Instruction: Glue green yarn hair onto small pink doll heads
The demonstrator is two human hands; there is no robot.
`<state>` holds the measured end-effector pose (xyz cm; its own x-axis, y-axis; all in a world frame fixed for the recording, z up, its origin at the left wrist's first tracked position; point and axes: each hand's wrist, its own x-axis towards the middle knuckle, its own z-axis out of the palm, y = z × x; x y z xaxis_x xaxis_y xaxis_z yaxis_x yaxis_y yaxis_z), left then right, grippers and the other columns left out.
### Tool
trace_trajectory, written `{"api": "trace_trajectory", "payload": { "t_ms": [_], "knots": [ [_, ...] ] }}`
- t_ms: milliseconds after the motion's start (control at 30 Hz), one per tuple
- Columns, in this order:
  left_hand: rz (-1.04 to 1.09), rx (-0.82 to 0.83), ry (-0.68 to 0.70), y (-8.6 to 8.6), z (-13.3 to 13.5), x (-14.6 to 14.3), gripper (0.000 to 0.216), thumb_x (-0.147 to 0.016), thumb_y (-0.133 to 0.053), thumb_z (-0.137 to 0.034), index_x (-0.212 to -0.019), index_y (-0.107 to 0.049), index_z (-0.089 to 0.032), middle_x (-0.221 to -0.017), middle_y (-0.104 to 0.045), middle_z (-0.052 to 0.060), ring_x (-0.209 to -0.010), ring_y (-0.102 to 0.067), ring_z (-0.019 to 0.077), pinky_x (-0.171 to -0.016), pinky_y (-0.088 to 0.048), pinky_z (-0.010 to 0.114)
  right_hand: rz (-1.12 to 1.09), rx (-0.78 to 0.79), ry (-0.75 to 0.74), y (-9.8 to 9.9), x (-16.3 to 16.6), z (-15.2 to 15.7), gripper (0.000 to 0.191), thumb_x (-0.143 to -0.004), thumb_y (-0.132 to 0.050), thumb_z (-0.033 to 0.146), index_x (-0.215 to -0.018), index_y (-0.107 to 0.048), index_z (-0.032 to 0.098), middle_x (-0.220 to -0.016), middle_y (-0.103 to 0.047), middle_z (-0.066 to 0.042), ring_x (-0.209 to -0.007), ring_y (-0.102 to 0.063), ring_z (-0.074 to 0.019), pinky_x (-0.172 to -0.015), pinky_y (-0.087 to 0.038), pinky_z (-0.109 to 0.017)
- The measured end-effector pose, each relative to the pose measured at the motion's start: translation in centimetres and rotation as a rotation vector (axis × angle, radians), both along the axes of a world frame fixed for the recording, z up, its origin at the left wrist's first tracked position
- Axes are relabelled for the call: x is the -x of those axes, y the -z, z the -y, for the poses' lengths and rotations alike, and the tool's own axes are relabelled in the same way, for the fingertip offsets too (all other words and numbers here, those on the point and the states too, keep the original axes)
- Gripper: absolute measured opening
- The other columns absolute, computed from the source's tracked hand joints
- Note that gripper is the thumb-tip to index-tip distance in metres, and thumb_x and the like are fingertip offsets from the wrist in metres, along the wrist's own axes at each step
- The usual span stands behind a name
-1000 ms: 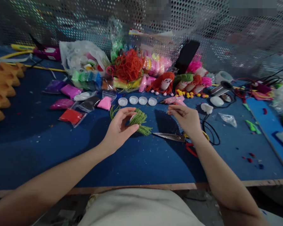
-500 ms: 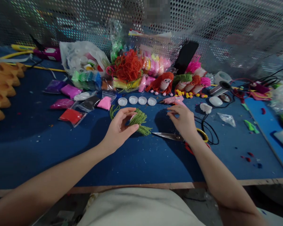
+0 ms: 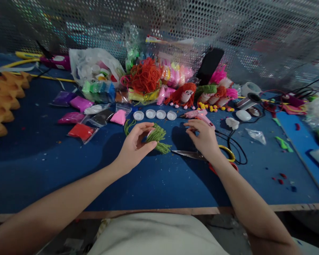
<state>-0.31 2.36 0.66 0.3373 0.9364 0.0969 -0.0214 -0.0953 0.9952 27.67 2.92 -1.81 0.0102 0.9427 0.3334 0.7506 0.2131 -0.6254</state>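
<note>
My left hand (image 3: 135, 146) is closed on a small doll head with green yarn hair (image 3: 156, 136), held just above the blue table (image 3: 69, 163). Loose green strands hang off its right side. My right hand (image 3: 204, 139) hovers palm down to the right, fingers curled loosely, nothing visible in them. Its fingertips are close to a pink glue gun (image 3: 199, 114) lying on the table. Scissors (image 3: 191, 154) with yellow and red handles lie under my right wrist.
Four white round caps (image 3: 155, 114) sit in a row behind the hands. Bags of coloured clay (image 3: 81, 117), orange yarn (image 3: 145, 75), finished yarn-haired dolls (image 3: 187, 92), a black cable (image 3: 235, 148) and a perforated metal screen (image 3: 228, 32) fill the back. Orange foam shapes (image 3: 2, 102) lie at left.
My right hand has drifted left and down toward the table, its pinched fingers loosening. My left hand with the green-haired doll head has stayed put.
</note>
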Motion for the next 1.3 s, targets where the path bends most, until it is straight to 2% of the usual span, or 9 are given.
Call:
{"api": "trace_trajectory", "payload": {
  "t_ms": [267,367,433,600,767,900,1000,1100,1300],
  "knots": [
    [0.015,0.0,-0.004,0.0,0.0,0.0,0.043,-0.084,-0.071,-0.028,-0.123,-0.055,-0.023,-0.124,-0.065,0.009,-0.122,-0.063,0.0245,-0.099,-0.058,0.04,-0.109,0.007,0.024,0.2,0.1,0.2,0.035,-0.08,-0.058,0.015,-0.109,-0.075,0.023,-0.129,-0.055,-0.013,-0.085,-0.065,-0.0179,-0.079,-0.065,-0.039],
    [0.02,0.008,-0.009,-0.1,0.0,-0.1,0.043,-0.083,-0.071,-0.028,-0.122,-0.056,-0.023,-0.125,-0.065,0.009,-0.12,-0.063,0.0241,-0.097,-0.059,0.039,-0.153,0.023,0.038,0.0,-0.2,0.2,0.032,-0.079,-0.063,0.018,-0.108,-0.075,0.024,-0.129,-0.054,-0.012,-0.093,-0.066,-0.02,-0.079,-0.066,-0.038],
    [0.02,0.015,-0.007,-0.1,0.0,-0.1,0.042,-0.083,-0.071,-0.029,-0.122,-0.056,-0.023,-0.126,-0.064,0.009,-0.12,-0.063,0.024,-0.097,-0.059,0.039,-0.15,0.033,0.047,-0.1,-0.3,0.2,0.03,-0.078,-0.065,0.019,-0.106,-0.075,0.023,-0.126,-0.056,-0.012,-0.088,-0.066,-0.0189,-0.076,-0.065,-0.038],
    [0.026,0.027,-0.005,-0.1,0.0,-0.1,0.042,-0.083,-0.072,-0.028,-0.122,-0.056,-0.023,-0.124,-0.065,0.009,-0.12,-0.063,0.0242,-0.097,-0.059,0.039,-0.075,-0.003,0.042,-0.6,-0.3,0.2,0.027,-0.077,-0.065,0.016,-0.101,-0.076,0.022,-0.109,-0.066,-0.009,-0.069,-0.063,-0.0155,-0.072,-0.061,-0.038],
    [0.031,0.031,-0.002,-0.1,0.0,-0.1,0.043,-0.083,-0.071,-0.027,-0.122,-0.056,-0.022,-0.125,-0.064,0.008,-0.12,-0.063,0.0234,-0.096,-0.059,0.037,0.032,-0.021,0.093,-1.1,-0.3,0.4,0.03,-0.076,-0.063,0.012,-0.101,-0.076,0.022,-0.088,-0.069,-0.005,-0.07,-0.062,-0.0176,-0.074,-0.058,-0.037],
    [0.032,0.034,-0.007,-0.2,0.0,-0.1,0.043,-0.083,-0.071,-0.026,-0.122,-0.056,-0.021,-0.123,-0.064,0.008,-0.12,-0.063,0.0229,-0.096,-0.058,0.036,0.015,-0.001,0.089,-1.0,-0.6,0.5,0.035,-0.079,-0.054,0.01,-0.105,-0.075,0.021,-0.092,-0.074,-0.006,-0.077,-0.069,-0.0194,-0.079,-0.058,-0.037],
    [0.029,0.027,-0.004,-0.1,0.0,-0.1,0.042,-0.083,-0.07,-0.026,-0.122,-0.056,-0.021,-0.121,-0.065,0.008,-0.119,-0.063,0.0228,-0.097,-0.058,0.037,0.094,-0.007,0.031,-0.6,-1.0,0.4,0.027,-0.084,-0.057,0.016,-0.101,-0.078,0.019,-0.101,-0.076,-0.01,-0.088,-0.072,-0.0238,-0.084,-0.056,-0.041],
    [0.025,0.02,-0.006,0.0,0.0,-0.1,0.043,-0.082,-0.07,-0.026,-0.122,-0.056,-0.022,-0.122,-0.065,0.008,-0.119,-0.063,0.0233,-0.098,-0.058,0.039,0.238,-0.028,0.007,-0.3,-1.1,0.2,0.017,-0.088,-0.065,0.027,-0.089,-0.081,0.021,-0.093,-0.077,-0.01,-0.09,-0.069,-0.027,-0.09,-0.052,-0.048],
    [0.011,0.016,-0.004,-0.1,-0.1,-0.1,0.043,-0.082,-0.07,-0.027,-0.122,-0.056,-0.022,-0.124,-0.065,0.008,-0.119,-0.063,0.024,-0.096,-0.059,0.039,0.41,-0.073,0.056,-0.2,-0.6,0.0,0.025,-0.096,-0.057,0.028,-0.088,-0.079,0.019,-0.091,-0.076,-0.011,-0.098,-0.059,-0.0302,-0.095,-0.044,-0.05]
  ]
}}
